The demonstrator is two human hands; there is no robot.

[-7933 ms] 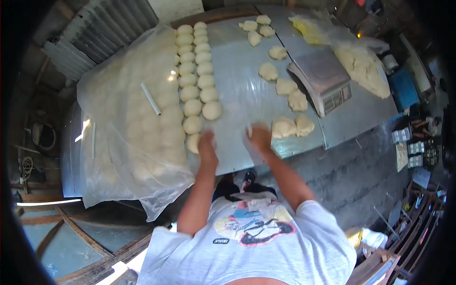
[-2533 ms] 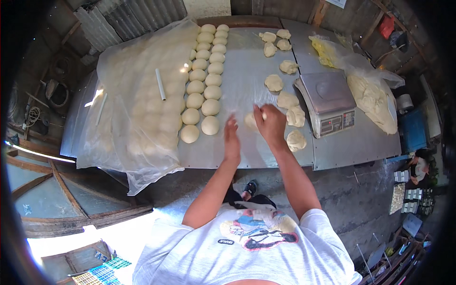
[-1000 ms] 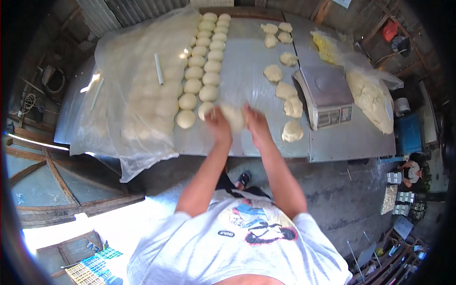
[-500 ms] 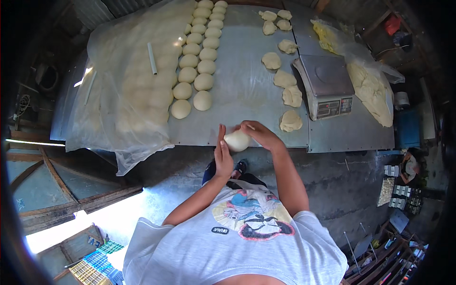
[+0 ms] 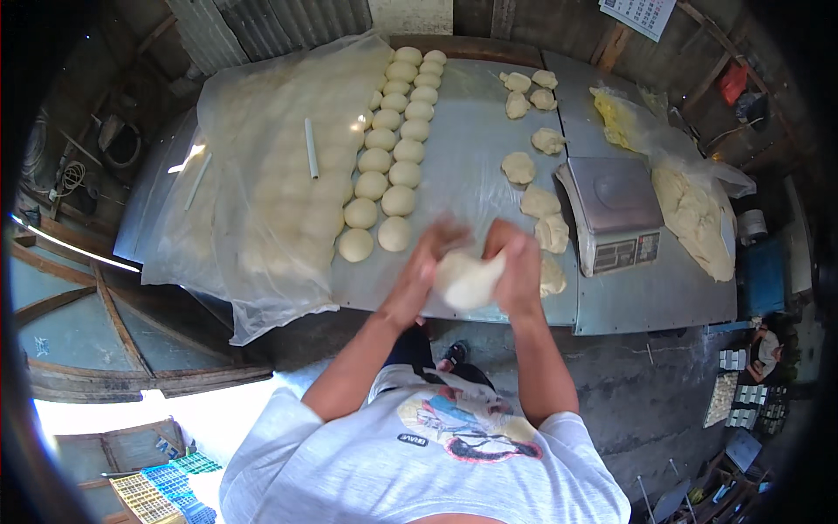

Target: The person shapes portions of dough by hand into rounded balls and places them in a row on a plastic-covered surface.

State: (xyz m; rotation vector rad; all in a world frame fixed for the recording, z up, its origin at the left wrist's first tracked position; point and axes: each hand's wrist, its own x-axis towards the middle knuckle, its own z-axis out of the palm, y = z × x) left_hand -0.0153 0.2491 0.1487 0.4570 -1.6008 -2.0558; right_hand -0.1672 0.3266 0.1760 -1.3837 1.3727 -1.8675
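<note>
A pale lump of dough [image 5: 470, 278] is held in the air over the near edge of the metal table [image 5: 463, 148]. My left hand [image 5: 428, 262] presses on its left side and my right hand [image 5: 518, 266] wraps its right side; both are motion-blurred. Two rows of round dough balls [image 5: 397, 144] run away from me on the table's middle left. Rough cut dough pieces [image 5: 539, 203] lie to the right, beside a digital scale [image 5: 615, 210].
A clear plastic sheet [image 5: 271, 175] covers more dough balls on the left, weighted by a white stick [image 5: 311, 148]. A big dough mass in plastic [image 5: 694, 214] lies at the far right. Corrugated wall behind; concrete floor and wooden frames below.
The dough lump was rolled on the table, then lifted off its near edge; now both hands squeeze it in the air. One rough piece fewer lies by the scale than at first.
</note>
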